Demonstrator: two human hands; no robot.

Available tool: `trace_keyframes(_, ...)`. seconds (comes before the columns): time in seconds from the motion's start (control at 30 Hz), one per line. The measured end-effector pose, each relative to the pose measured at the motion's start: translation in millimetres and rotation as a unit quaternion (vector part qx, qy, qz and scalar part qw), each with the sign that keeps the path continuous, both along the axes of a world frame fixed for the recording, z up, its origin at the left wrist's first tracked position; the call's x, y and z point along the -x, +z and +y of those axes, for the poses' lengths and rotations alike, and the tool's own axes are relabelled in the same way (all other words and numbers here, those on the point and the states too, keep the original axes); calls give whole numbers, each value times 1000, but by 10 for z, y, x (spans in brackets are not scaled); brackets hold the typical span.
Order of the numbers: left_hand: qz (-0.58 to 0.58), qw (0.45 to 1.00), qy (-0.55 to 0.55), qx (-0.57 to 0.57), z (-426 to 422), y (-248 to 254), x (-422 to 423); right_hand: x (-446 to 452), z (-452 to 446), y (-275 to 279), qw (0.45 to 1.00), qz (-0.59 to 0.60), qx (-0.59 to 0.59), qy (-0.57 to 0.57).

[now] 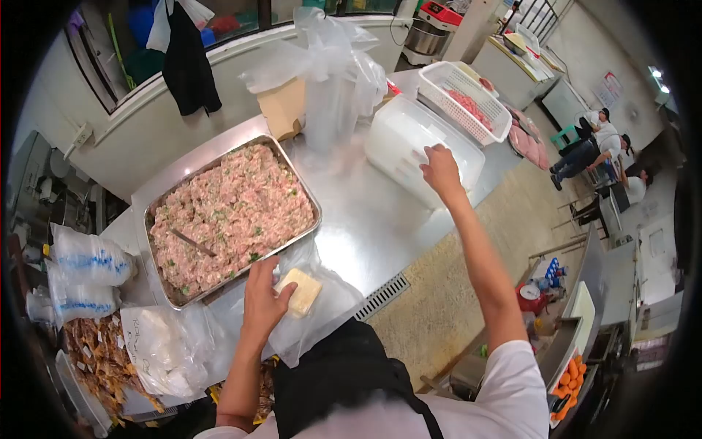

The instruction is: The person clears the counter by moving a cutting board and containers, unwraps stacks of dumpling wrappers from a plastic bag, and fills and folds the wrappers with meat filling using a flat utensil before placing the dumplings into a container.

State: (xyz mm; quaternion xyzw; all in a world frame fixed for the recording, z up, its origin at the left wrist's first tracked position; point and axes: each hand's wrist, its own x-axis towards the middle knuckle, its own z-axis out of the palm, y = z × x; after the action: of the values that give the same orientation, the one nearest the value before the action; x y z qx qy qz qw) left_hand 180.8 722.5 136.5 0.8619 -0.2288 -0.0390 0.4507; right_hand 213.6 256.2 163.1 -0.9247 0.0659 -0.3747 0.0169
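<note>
My left hand (265, 301) is beside a stack of pale yellow square wrappers (301, 291) lying on a clear plastic sheet (333, 291). Its thumb is at the stack's left edge and stands apart from the fingers. Just beyond that hand is a metal tray (316, 208) full of minced meat (230, 208) flecked with green. A thin flat stick (194, 243) is stuck in the meat. Over a translucent white plastic bin (395, 135) hangs my right hand (442, 173), fingers bent with the tips apart. I cannot make out anything held in it.
Behind the bin, a white basket (468, 99) holds pink meat. A tall plastic bag (329, 95) stands at the table's back. Bagged cups (88, 267) and a white packet (161, 347) lie at left. Several people (607, 139) are far right.
</note>
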Motion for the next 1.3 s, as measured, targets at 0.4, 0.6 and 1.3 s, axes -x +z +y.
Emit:
trace_keyframes(0.4,9,999,49,-10,-485,95,-110,-349,-527,254,895,446,-26,14)
trace_keyframes(0.6,8,999,34,6,-677,123,-123,-294,-457,271,908,417,-47,7)
trace_keyframes(1.3,64,992,105,33,-54,-149,199,1252,1151,584,945,232,-174,155)
